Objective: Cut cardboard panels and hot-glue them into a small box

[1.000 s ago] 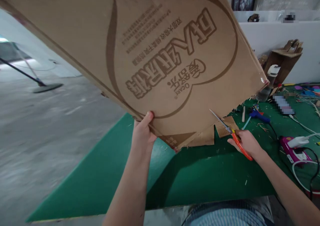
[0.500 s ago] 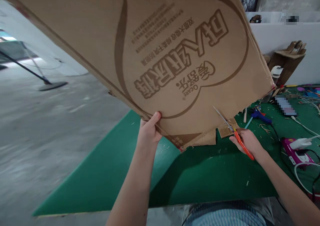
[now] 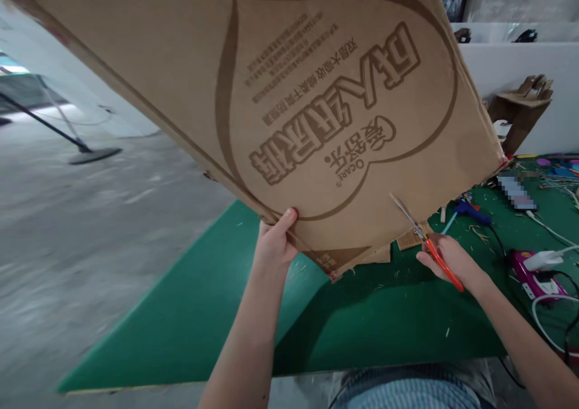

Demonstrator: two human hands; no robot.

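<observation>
A large, flat piece of brown cardboard (image 3: 190,89) with dark printing is tilted up above the table. My left hand (image 3: 275,243) grips its lower left edge, thumb on the printed face and the other fingers hidden behind. In my right hand (image 3: 452,261) is a pair of scissors with orange handles (image 3: 443,267). The metal blades point up and to the left, in front of the cardboard near its ragged lower edge; whether they touch it I cannot tell. A small cardboard scrap (image 3: 409,239) shows behind the scissors.
Bits of debris lie on the green table (image 3: 181,330). To the right are a blue glue gun (image 3: 473,211), a phone (image 3: 517,192) with a white cable, and a purple power strip (image 3: 536,279) with plugs. A cardboard construction (image 3: 520,110) stands at the back right. A dust mop (image 3: 94,155) rests on the floor.
The cardboard and my left hand have shifted slightly right and down. My right hand with the scissors has also moved a little right.
</observation>
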